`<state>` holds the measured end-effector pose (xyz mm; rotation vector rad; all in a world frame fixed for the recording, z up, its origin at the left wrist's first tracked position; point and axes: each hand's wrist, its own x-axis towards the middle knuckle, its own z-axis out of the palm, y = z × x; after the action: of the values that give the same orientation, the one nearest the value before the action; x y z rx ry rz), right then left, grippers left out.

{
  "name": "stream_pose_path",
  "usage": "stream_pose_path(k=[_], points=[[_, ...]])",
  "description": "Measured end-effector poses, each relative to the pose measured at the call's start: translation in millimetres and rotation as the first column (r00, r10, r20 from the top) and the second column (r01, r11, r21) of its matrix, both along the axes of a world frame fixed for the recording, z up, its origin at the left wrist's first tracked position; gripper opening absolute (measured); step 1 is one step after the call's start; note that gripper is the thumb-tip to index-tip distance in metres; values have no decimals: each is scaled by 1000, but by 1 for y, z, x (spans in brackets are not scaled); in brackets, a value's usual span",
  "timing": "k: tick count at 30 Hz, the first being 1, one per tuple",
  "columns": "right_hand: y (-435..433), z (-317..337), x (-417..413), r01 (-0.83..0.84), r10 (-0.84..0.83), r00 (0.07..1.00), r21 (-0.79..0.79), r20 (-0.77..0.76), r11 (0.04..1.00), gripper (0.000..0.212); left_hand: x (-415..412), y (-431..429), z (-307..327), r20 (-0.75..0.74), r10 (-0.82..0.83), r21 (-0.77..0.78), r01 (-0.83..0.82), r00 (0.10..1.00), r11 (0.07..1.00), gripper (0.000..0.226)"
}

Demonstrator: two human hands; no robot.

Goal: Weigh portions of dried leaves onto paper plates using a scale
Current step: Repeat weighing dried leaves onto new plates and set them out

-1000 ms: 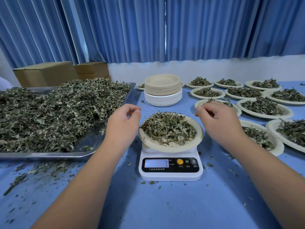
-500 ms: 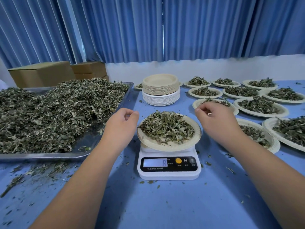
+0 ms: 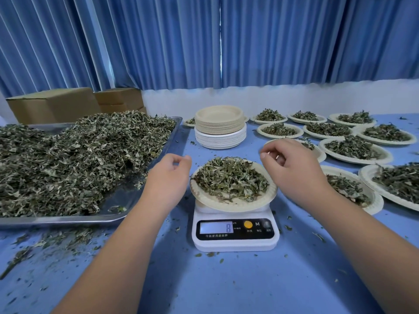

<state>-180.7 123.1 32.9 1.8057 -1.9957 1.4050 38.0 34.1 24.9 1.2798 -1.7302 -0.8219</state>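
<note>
Scale display: in the lower centre of the frame, the lit screen (image 3: 216, 227) of the white digital kitchen scale (image 3: 235, 242) was blank a second ago and now reads 8.
Right hand (image 3: 294, 175): its fingertips have drifted slightly left, over the right rim of the leaf-filled round paper plate (image 3: 233, 206).
Left hand (image 3: 167, 177): it is a touch lower in the frame.

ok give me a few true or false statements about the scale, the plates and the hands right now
1. The plate on the scale holds dried leaves. True.
2. The scale's display is blank. False: it shows an 8.
3. A stack of empty plates stands behind the scale. True.
4. The tray of loose leaves is right of the scale. False: it is on the left.
5. The left hand grips the tray. False: it is up beside the plate, fingers curled, as is the right hand.
</note>
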Motion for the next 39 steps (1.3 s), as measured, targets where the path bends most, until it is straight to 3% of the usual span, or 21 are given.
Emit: stream_pose_path(k=[5,10,16,19,23,27,29,34,39], points=[[0,-1,8,-12,13,999,8,-52,1000,7,1,0,1,22,-12,-2,12,1000,1000,27],[-2,-3,8,-2,1,1000,-53,-12,999,9,2,3,6,4,0,-232,1,1000,973,10],[-5,-6,-2,18,-17,1000,-53,13,998,13,-4,11,11,272,-92,-491,220,958,843,20],[-7,-6,-7,37,-37,999,-61,14,997,13,-10,8,20,365,-114,-457,284,924,843,33],[-7,-7,-13,30,-28,999,-66,29,997,15,-22,4,28,608,-122,-286,360,784,888,53],[-7,-6,-14,34,-33,999,-54,14,998,15,-32,4,29,695,-209,-186,453,688,872,51],[-8,-6,-13,27,-27,1000,-52,5,998,15,-35,3,30,686,-201,-230,470,700,852,43],[-7,-7,-13,5,-4,1000,-45,21,999,16,-39,0,31,529,-174,-392,421,830,818,23],[-7,-7,-15,13,-13,1000,-33,23,999,17,-42,-5,33,401,-78,-498,288,913,818,43]])
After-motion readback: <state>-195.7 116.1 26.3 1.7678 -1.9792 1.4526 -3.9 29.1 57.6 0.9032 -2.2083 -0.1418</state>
